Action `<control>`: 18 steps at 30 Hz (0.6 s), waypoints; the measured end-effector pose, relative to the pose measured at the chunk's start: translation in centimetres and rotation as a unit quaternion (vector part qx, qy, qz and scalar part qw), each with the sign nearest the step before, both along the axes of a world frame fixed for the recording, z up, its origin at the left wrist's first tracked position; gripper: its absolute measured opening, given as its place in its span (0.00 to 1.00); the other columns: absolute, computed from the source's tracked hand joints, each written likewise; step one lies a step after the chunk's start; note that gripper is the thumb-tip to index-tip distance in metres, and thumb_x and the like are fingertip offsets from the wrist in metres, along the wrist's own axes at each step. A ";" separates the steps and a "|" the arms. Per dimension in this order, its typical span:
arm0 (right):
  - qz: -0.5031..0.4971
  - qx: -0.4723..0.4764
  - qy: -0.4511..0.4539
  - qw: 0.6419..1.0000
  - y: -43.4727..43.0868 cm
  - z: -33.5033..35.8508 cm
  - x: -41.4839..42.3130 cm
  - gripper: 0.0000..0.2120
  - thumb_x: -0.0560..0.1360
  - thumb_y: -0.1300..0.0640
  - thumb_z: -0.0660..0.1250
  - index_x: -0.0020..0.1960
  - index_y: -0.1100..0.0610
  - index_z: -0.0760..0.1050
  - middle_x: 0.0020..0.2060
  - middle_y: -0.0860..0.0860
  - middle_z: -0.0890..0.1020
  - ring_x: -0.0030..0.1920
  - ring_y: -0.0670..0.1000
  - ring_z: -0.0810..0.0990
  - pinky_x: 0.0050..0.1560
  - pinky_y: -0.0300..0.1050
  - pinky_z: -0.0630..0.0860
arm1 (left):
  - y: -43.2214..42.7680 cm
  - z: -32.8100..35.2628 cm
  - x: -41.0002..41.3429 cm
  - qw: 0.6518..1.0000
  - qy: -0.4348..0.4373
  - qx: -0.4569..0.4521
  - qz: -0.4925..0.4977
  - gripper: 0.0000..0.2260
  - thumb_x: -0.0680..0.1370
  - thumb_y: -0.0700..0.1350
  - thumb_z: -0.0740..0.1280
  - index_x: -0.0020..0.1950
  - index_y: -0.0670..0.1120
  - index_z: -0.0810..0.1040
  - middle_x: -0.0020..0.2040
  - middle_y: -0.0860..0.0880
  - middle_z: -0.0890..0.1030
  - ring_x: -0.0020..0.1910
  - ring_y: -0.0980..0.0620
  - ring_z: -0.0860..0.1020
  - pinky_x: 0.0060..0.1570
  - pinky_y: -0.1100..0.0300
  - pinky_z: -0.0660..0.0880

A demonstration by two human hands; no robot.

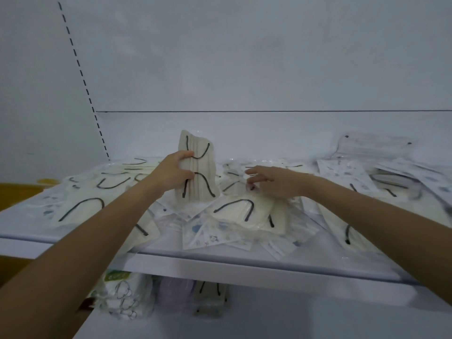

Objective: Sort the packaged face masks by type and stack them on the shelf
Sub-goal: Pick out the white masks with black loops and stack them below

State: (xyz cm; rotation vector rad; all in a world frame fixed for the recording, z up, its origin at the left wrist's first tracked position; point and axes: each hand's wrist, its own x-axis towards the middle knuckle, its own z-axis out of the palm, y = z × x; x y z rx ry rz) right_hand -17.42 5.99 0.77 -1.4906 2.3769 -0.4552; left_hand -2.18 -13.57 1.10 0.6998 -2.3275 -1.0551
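Observation:
My left hand [171, 173] grips a stack of cream masks with black ear loops [201, 167], held upright above the shelf [220, 263]. My right hand [271, 181] reaches into the loose pile just to the right, its fingers curled down onto a clear packet [236, 184]. More cream black-loop masks [80, 209] lie flat at the left, and another [241, 214] lies in the middle. Printed white masks [208, 236] lie near the front edge. A second group of printed packets [342, 172] sits at the right.
A clear-wrapped pale mask stack [371, 145] stands at the back right against the white back panel. On the lower shelf are bagged masks [122, 297], a purple pack [175, 294] and a cream pack [211, 299]. A slotted upright [83, 81] runs up the left.

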 end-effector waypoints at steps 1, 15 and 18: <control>0.015 -0.008 -0.021 1.000 -0.2 0.0 0.5 0.24 0.79 0.65 0.51 0.74 0.52 0.57 0.69 0.47 0.70 0.62 0.43 0.72 0.54 0.30 0.64 | -0.1 -0.1 0.1 1.000 -0.003 0.001 0.004 0.25 0.75 0.34 0.66 0.71 0.47 0.67 0.67 0.44 0.69 0.57 0.49 0.71 0.53 0.60 0.71; -0.188 0.117 0.113 0.969 2.3 -1.6 -8.0 0.22 0.82 0.52 0.48 0.74 0.59 0.55 0.73 0.59 0.62 0.70 0.59 0.64 0.69 0.49 0.60 | -0.6 -0.1 1.8 0.999 0.007 0.011 0.030 0.25 0.75 0.34 0.65 0.71 0.47 0.67 0.67 0.44 0.70 0.62 0.46 0.71 0.54 0.60 0.70; -0.219 0.022 0.134 0.966 2.7 -1.0 -7.8 0.23 0.81 0.52 0.53 0.73 0.60 0.58 0.69 0.61 0.67 0.68 0.60 0.67 0.67 0.48 0.63 | -0.5 -0.1 1.5 1.000 0.007 0.018 0.024 0.24 0.75 0.33 0.65 0.70 0.47 0.67 0.67 0.44 0.70 0.60 0.47 0.72 0.55 0.59 0.70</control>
